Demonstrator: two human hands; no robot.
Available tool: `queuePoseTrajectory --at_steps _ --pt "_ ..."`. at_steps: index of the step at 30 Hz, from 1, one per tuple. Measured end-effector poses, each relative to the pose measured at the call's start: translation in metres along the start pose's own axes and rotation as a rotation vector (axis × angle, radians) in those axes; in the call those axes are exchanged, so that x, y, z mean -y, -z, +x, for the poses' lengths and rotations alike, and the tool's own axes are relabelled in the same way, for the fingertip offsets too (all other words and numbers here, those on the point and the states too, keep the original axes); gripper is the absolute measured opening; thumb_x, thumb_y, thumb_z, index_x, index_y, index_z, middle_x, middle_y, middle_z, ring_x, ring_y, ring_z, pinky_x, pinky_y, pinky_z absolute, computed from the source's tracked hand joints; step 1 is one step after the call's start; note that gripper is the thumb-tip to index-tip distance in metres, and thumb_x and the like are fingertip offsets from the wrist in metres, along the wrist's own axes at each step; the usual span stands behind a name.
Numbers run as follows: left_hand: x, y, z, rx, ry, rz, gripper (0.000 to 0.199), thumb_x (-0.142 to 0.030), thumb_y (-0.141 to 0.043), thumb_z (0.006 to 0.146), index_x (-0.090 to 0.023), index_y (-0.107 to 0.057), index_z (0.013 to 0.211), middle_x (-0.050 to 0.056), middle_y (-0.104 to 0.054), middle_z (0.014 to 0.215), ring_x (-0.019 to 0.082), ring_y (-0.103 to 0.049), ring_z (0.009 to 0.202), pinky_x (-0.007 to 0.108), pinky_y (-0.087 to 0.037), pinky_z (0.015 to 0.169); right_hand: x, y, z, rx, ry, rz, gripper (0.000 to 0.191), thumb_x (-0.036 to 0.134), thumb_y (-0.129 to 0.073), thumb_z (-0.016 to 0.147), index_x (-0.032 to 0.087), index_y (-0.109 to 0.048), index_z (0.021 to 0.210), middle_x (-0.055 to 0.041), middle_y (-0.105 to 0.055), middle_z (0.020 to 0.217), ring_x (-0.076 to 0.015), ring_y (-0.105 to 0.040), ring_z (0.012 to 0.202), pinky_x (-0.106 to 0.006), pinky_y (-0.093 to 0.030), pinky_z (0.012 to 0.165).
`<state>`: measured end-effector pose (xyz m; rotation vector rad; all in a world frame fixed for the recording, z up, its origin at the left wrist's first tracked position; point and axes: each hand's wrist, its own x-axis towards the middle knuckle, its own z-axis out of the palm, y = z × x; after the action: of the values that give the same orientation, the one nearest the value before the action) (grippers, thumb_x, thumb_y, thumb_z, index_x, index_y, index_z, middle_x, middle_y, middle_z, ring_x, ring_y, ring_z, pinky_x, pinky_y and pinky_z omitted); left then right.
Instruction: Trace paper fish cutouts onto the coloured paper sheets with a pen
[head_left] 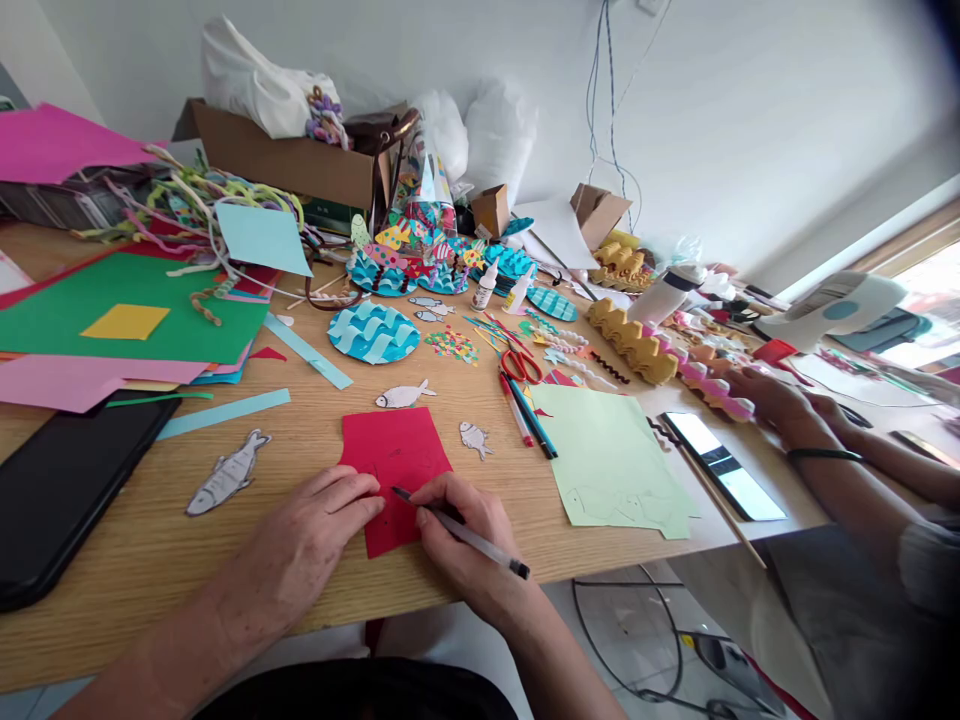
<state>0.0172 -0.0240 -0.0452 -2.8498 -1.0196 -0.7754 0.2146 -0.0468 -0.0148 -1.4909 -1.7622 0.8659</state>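
Observation:
A sheet of red paper [391,440] with faint drawn lines lies on the table before me. My left hand [311,530] rests flat on its left side, fingers stretched out and holding nothing. In my right hand [469,530] is a black gel pen [480,541], its tip touching the red paper. Around the paper lie cut-out paper fish: a large grey one [229,474] to the left, a white one [403,395] just above, and a small one [474,438] to the right. Pale green paper [619,450] with pencilled fish outlines lies further right.
Red-handled scissors [521,366] and several pens [536,420] lie beyond my right hand. A black phone or tablet [67,490] and stacked coloured paper [150,290] are at left. Glue bottles [485,285] stand further back. At right, another person's hands [780,405] hold a pink-edged egg-carton strip [716,392].

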Motion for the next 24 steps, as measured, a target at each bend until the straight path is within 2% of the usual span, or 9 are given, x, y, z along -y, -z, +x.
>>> queuePoseTrajectory --at_steps 6,17,24 --pt "-0.0033 -0.0055 -0.003 -0.018 0.072 -0.011 0.048 0.005 -0.029 0.078 -0.017 -0.066 0.099 0.004 -0.065 0.104 0.018 -0.054 0.1 0.031 -0.046 0.092 -0.0003 -0.0011 0.0004 -0.001 0.007 -0.009 0.017 0.011 -0.051 0.073 0.021 -0.064 0.077 0.003 -0.066 0.069 -0.0104 -0.057 0.062 -0.018 -0.042 0.06" --pt "0.0005 -0.003 -0.0025 0.013 0.024 -0.011 0.046 0.003 -0.032 0.078 -0.019 -0.065 0.102 0.004 -0.066 0.104 0.018 -0.055 0.1 0.03 -0.048 0.09 -0.0014 -0.002 0.001 -0.002 0.017 -0.028 0.016 0.012 -0.05 0.074 0.021 -0.063 0.077 0.0033 -0.065 0.069 -0.0105 -0.057 0.062 -0.018 -0.042 0.062" --pt "-0.0027 -0.0057 -0.0031 -0.01 0.066 -0.021 0.048 0.004 -0.029 0.078 -0.018 -0.066 0.1 0.005 -0.066 0.103 0.018 -0.055 0.099 0.032 -0.048 0.09 0.0015 -0.0002 0.002 0.017 0.018 -0.017 0.015 0.012 -0.05 0.074 0.02 -0.063 0.077 0.0029 -0.064 0.068 -0.0102 -0.055 0.059 -0.019 -0.043 0.061"
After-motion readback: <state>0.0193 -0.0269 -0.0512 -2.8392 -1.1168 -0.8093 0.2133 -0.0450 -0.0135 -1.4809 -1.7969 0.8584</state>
